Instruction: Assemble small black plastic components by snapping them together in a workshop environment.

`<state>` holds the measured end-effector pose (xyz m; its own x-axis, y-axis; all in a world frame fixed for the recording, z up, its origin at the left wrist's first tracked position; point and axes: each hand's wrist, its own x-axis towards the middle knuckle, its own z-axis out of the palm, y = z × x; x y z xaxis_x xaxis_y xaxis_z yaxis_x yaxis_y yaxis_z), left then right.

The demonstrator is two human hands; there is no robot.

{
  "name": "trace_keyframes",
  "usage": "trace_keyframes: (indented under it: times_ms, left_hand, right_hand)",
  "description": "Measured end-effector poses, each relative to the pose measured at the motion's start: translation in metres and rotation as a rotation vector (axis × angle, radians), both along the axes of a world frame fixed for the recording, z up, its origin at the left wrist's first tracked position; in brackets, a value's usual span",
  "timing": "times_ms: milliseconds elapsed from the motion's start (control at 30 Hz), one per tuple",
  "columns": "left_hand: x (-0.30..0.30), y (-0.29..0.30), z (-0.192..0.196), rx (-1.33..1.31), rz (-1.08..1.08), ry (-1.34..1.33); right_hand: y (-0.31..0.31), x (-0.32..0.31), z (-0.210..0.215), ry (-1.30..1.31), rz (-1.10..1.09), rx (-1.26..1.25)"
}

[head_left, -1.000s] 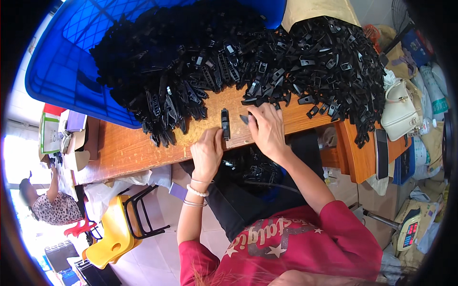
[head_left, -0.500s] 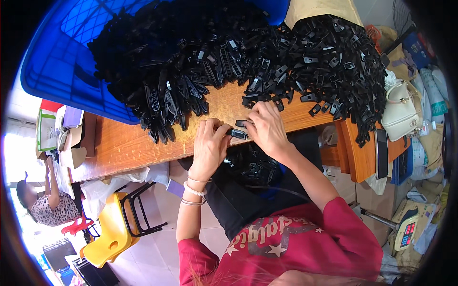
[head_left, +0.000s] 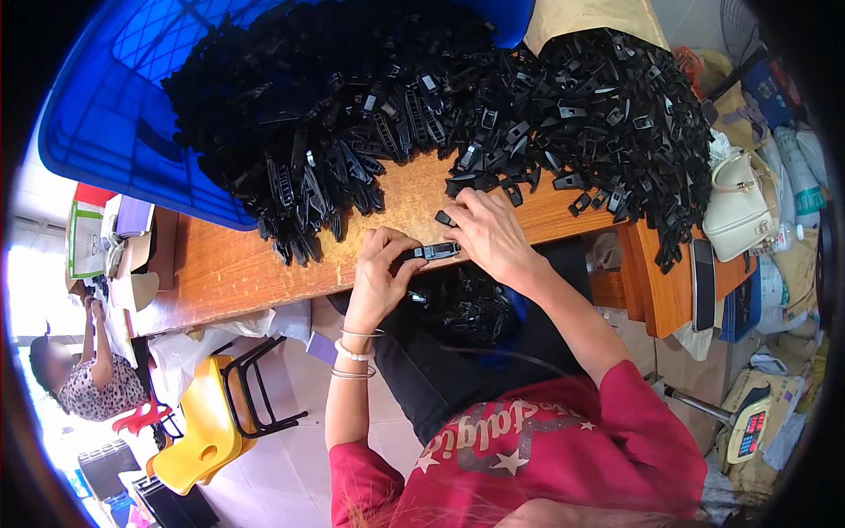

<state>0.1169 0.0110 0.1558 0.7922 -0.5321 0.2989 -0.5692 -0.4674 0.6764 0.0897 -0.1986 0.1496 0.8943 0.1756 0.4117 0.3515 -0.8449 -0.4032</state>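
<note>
Over the table's near edge, my left hand [head_left: 378, 275] pinches a long black plastic clip [head_left: 436, 252] between thumb and fingers. The clip points to the right, and its free end meets the fingertips of my right hand [head_left: 495, 238]. A small black plastic piece [head_left: 445, 218] is pinched in the fingers of that right hand. Beyond both hands lies a heap of long ribbed black clips [head_left: 326, 167]. To the right of it is a pile of smaller black plastic pieces [head_left: 616, 123], some lying just past my right fingers.
A blue basket [head_left: 132, 132] lies tipped at the back left of the wooden table [head_left: 238, 273]. More black parts [head_left: 466, 308] sit below the edge, between my legs. A phone [head_left: 703, 282] and white handbag [head_left: 742, 201] are at right. Another person [head_left: 97, 378] is far left, past a yellow chair [head_left: 201, 431].
The clip in my left hand now shows more of its length and lies more level. My right fingers have shifted slightly, with the small piece still in them.
</note>
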Motion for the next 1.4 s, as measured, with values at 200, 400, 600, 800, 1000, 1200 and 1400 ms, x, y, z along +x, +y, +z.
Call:
trace_keyframes:
  times_ms: [200, 400, 600, 800, 1000, 1200, 1400]
  left_hand:
    - [0.002, 0.002, -0.004, -0.051, 0.006, 0.074]
    - [0.0, 0.003, -0.003, -0.043, 0.014, 0.09]
    - [0.001, -0.001, -0.002, -0.04, 0.021, 0.067]
    - [0.001, -0.002, -0.003, -0.034, 0.013, 0.011]
    - [0.0, -0.004, -0.002, -0.053, 0.021, 0.013]
    - [-0.003, -0.007, -0.007, -0.063, -0.01, -0.005]
    - [0.008, 0.0, 0.016, -0.076, -0.021, 0.169]
  right_hand:
    - [0.003, -0.001, 0.005, 0.228, -0.002, 0.415]
    - [-0.013, -0.02, -0.005, -0.09, -0.127, 0.138]
    - [-0.012, -0.028, -0.001, 0.324, 0.05, 0.65]
    - [-0.01, -0.029, -0.006, 0.223, 0.081, 0.565]
    - [-0.004, -0.032, -0.01, 0.175, 0.04, 0.548]
    - [0.005, -0.023, -0.012, 0.138, 0.06, 0.458]
    - [-0.014, -0.021, -0.013, 0.243, 0.071, 0.717]
